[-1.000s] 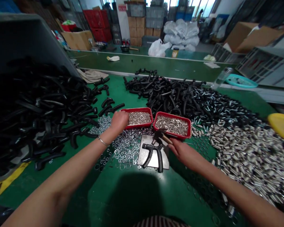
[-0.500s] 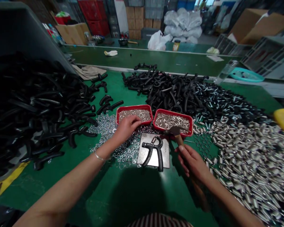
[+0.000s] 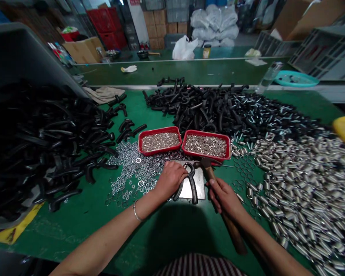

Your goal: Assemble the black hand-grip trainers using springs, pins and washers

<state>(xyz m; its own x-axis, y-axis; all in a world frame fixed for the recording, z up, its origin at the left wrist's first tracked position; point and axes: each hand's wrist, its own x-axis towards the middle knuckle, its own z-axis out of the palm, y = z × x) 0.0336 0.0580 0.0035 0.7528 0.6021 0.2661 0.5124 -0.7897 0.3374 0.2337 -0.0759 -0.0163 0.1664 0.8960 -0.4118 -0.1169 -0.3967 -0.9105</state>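
Head camera view: a black hand-grip exerciser (image 3: 193, 189) lies on a small steel plate (image 3: 201, 184), its legs pointing toward the person and its top toward two red trays (image 3: 206, 133) of metal bits. The left hand (image 3: 170, 180) is curled over its left leg, pinning it. Just to the right, the right hand (image 3: 224, 197) is closed round a wooden hammer (image 3: 207, 165) whose head sits beside the exerciser's top, with washers (image 3: 132, 165) and black handles (image 3: 60, 138) heaped around.

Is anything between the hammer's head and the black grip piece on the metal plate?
Nothing visible: the head of the wooden-handled hammer sits right beside the black plastic grip; the left hand covers only its left handle.
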